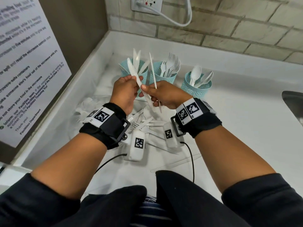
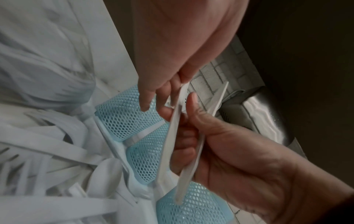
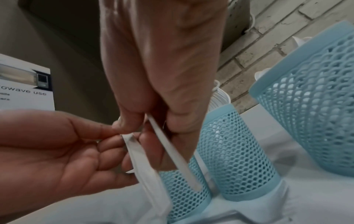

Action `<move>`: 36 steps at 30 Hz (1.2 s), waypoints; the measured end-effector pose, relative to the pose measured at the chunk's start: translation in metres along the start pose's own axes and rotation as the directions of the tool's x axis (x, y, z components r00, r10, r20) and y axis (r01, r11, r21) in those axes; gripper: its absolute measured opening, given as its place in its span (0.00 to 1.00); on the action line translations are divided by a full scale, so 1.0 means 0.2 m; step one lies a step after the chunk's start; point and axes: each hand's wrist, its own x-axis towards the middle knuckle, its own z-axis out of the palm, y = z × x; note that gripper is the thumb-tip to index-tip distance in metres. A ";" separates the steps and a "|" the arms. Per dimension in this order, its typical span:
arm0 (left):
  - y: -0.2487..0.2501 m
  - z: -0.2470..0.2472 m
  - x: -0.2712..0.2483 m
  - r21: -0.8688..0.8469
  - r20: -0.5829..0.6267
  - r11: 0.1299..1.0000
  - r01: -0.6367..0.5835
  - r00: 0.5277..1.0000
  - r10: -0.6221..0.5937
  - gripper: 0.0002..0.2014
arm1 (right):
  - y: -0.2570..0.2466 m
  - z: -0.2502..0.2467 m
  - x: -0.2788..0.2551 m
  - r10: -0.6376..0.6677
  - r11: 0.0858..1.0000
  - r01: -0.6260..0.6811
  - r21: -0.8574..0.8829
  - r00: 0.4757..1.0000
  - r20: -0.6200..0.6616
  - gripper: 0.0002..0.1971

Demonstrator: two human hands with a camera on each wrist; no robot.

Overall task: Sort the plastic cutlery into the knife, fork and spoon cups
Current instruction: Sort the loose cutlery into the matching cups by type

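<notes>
Dark sleeves (image 1: 49,202) lowest in head view; wrist bands with coded tags above them. Loose white cutlery pile (image 1: 144,122) lies on the white counter (image 1: 229,128) under the wrists. Hands close together above the pile. Left hand (image 1: 127,92) pinches one white knife (image 1: 132,72), thumb on top. Right hand (image 1: 165,95) grips two more knives (image 1: 152,71), crossing. Behind, three teal mesh cups in a row: knife cup (image 1: 129,69), fork cup (image 1: 165,72), spoon cup (image 1: 196,86), each partly filled.

Head view looks steeply down; wrist views close, facing each other, sharing the pale blue plastic mesh cups (image 1: 165,72) at frame centre.
</notes>
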 end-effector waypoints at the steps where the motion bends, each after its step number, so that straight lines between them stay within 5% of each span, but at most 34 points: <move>1: 0.00 0.00 0.00 0.016 -0.002 1.000 -0.004 1.000 0.004 0.13 | -0.01 0.00 -0.01 0.000 0.998 0.001 -0.064 1.000 0.015 0.21; 5: 0.00 0.00 -0.01 0.086 0.034 0.996 -0.011 0.999 0.008 0.13 | -0.05 0.01 -0.02 -0.004 0.962 0.019 -0.273 0.998 0.059 0.22; 9: 0.01 -0.03 0.02 0.110 0.057 0.993 0.048 0.997 -0.055 0.07 | -0.04 0.04 0.00 0.113 0.956 -0.183 0.228 0.951 0.289 0.22; 13: 0.02 -0.06 0.02 0.124 0.097 0.989 0.080 0.991 -0.092 0.13 | -0.05 0.04 0.03 0.076 0.893 -0.250 0.374 0.904 0.422 0.23; 16: 0.01 -0.08 0.02 0.183 0.085 0.977 0.106 0.989 -0.123 0.11 | -0.06 0.05 0.06 0.097 0.861 -0.246 0.445 0.938 0.332 0.23; 19: 0.00 -0.10 0.03 0.308 0.012 0.941 0.139 0.989 -0.149 0.09 | -0.12 0.02 0.14 0.009 0.830 -0.029 0.557 0.999 0.039 0.19; 23: -0.05 -0.14 0.05 0.665 0.016 0.743 0.073 0.994 -0.111 0.06 | -0.24 -0.03 0.24 -0.135 0.616 0.375 0.692 0.917 -0.376 0.12; 26: -0.06 -0.14 0.04 0.863 0.077 0.506 -0.021 0.993 -0.092 0.06 | -0.29 -0.04 0.31 -0.167 0.601 0.512 0.613 0.831 -0.530 0.11; 31: -0.09 -0.13 0.01 0.974 0.174 0.179 -0.141 0.968 -0.183 0.16 | -0.27 0.04 0.44 -0.240 0.711 0.550 0.439 0.776 -0.583 0.10; 36: -0.09 -0.15 0.00 0.975 0.219 0.082 -0.206 0.948 -0.232 0.26 | -0.18 0.09 0.49 -0.215 0.834 0.410 0.370 0.858 -0.467 0.12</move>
